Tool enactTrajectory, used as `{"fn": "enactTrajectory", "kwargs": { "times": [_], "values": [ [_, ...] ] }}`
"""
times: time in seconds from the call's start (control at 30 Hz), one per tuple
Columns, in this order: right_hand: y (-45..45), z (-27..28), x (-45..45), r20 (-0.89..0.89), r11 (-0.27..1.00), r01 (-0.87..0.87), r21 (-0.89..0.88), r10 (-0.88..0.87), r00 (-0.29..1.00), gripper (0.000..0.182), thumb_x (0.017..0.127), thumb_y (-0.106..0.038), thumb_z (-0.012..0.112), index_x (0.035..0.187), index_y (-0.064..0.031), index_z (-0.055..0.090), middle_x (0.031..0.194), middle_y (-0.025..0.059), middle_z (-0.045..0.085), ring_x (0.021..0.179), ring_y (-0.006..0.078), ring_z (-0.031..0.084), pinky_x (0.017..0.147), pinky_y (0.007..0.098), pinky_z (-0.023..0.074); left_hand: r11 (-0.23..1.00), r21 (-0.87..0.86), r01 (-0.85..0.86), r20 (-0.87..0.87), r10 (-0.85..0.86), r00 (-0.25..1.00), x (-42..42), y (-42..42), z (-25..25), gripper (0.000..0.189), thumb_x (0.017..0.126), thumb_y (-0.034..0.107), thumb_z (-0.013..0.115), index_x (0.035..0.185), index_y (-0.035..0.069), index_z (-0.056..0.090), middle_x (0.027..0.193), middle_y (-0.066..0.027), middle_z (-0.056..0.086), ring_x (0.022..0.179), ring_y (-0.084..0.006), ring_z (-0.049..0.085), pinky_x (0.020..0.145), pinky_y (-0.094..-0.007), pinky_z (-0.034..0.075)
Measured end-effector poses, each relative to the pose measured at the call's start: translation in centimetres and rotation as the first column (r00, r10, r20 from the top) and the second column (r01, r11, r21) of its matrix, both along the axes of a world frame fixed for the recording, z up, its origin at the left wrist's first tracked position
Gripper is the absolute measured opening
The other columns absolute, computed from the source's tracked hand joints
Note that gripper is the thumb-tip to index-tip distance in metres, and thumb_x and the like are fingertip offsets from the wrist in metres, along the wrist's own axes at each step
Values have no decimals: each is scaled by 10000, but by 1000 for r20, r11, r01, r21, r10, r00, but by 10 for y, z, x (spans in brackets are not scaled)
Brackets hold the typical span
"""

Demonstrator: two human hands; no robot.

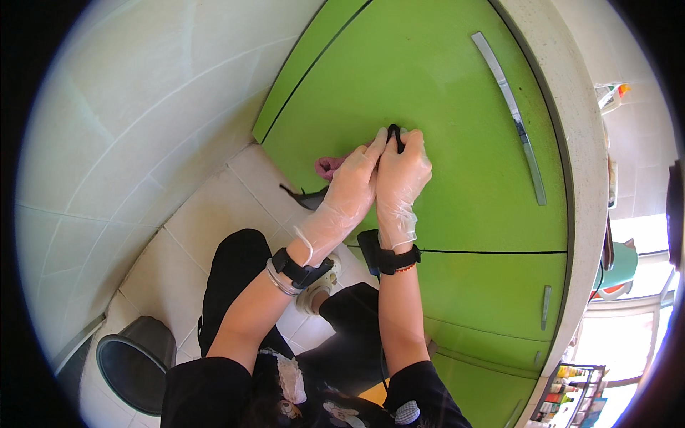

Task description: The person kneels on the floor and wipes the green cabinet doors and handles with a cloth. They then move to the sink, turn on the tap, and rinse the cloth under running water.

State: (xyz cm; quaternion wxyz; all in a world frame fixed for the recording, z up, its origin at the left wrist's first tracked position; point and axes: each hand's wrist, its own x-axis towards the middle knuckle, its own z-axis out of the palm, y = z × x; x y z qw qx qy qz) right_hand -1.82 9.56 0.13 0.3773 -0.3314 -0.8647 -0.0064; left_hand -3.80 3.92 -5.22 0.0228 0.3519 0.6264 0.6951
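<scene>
Both my hands, in clear disposable gloves, meet close in front of a green cabinet door (439, 107). A thin black loop (395, 130), seemingly a cord or band, sticks up between the fingertips. My right hand (404, 168) has it pinched between thumb and fingers. My left hand (353, 174) presses against the right, its fingertips closed at the loop's left side. The rest of the black piece is hidden by the hands. A rolled pink cloth (326, 167) shows beyond the left hand; whether that hand touches it cannot be made out.
A dark grey bucket (134, 369) stands on the tiled floor (203, 230) at lower left, near a tiled wall (107, 134). A dark, partly hidden object (307, 199) lies below the cloth. A metal handle (508, 107) juts from the door under the countertop edge (575, 134).
</scene>
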Motion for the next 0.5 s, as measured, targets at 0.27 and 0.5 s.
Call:
{"fn": "enactTrajectory", "kwargs": {
  "times": [0.27,0.5],
  "values": [
    [-1,-6,-6,-2,1000,6,23,-6,1000,124,806,-131,600,766,-52,512,669,151,618,591,350,614,515,426,491,998,-34,-48,-50,46,998,-8,-3,-6,413,873,41,491,1285,45,463,853,-150,577,781,-257,551,687,-333,394],
    [1,-2,-17,32,996,-25,85,22,999,124,802,-131,601,764,-56,510,661,149,612,588,356,611,511,432,491,1000,1,4,91,-4,996,-19,1,-2,412,855,45,487,1265,13,457,853,-199,568,759,-355,563,731,-398,439]
  ]
}}
